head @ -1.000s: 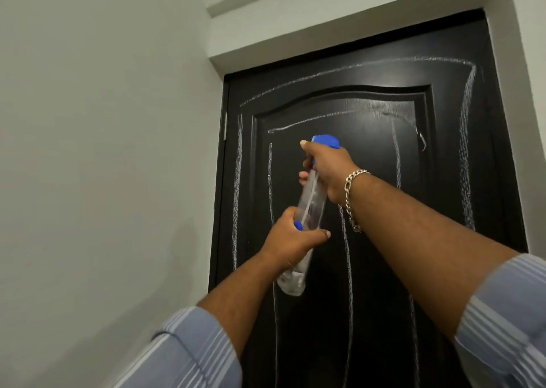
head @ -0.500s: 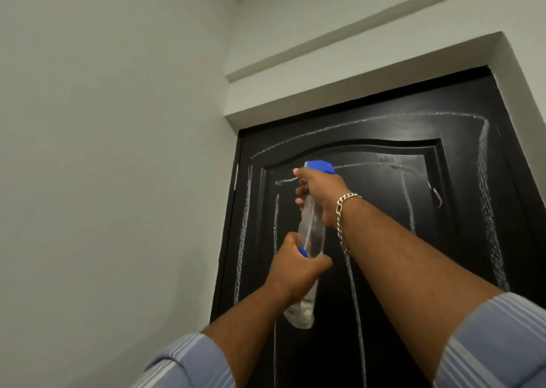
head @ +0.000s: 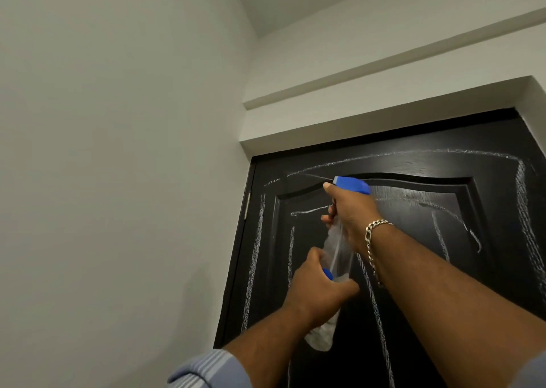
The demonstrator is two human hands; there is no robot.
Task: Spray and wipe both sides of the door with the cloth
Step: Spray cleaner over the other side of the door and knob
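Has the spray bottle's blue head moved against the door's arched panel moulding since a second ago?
Yes. The spray bottle's blue head has risen up the door: it was below the arched moulding and is now level with it, with the right hand gripping it.

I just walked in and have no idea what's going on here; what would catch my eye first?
A tall black door fills the right side, scrawled with white chalk lines tracing its panels. In front of it, two hands hold up a clear spray bottle: the right hand grips the neck under the blue nozzle, the left hand holds the body lower down. A silver bracelet hangs on the right wrist.
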